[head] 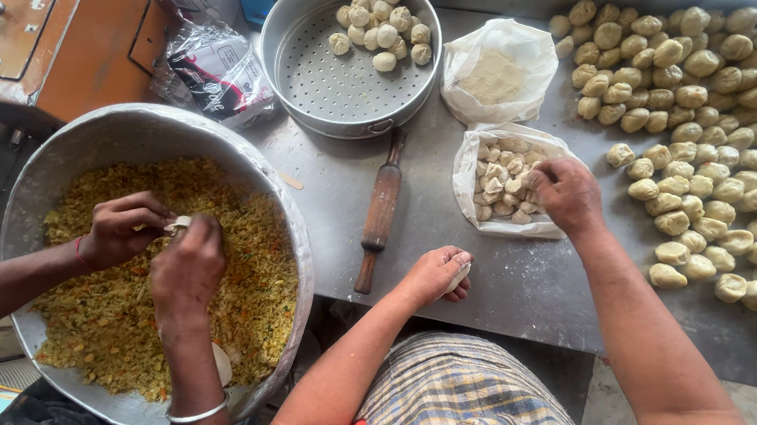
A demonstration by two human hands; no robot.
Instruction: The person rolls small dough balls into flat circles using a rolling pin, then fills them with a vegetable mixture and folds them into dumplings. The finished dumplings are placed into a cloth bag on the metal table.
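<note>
At the far left a co-worker's two hands (163, 246) pinch a dough wrapper over a big metal basin (34, 188) of chopped yellow filling (114, 309). Behind it stands a perforated steamer tray (334, 85) holding a small cluster of shaped dumplings (381, 22). A wooden rolling pin (380, 208) lies on the steel tabletop (524, 289), just left of the person's own hands.

The left hand (434, 274) rests at the tabletop's near edge, fingers curled loosely around a pale piece of dough (460, 274) that shows at the fingertips; it is closed on it, not clenched. The right hand (568, 195) reaches into an open plastic bag (470, 170) of cut dough pieces (500, 181), fingers bent down among them; whether it has one gripped I cannot tell. A second bag behind holds flour (494, 77).

To do this well, I judge it best to pick a single piece cleanly, keep the left hand's piece cupped gently so it is not squashed, and stay off the rows of finished dumplings (712, 147) covering the right side.
</note>
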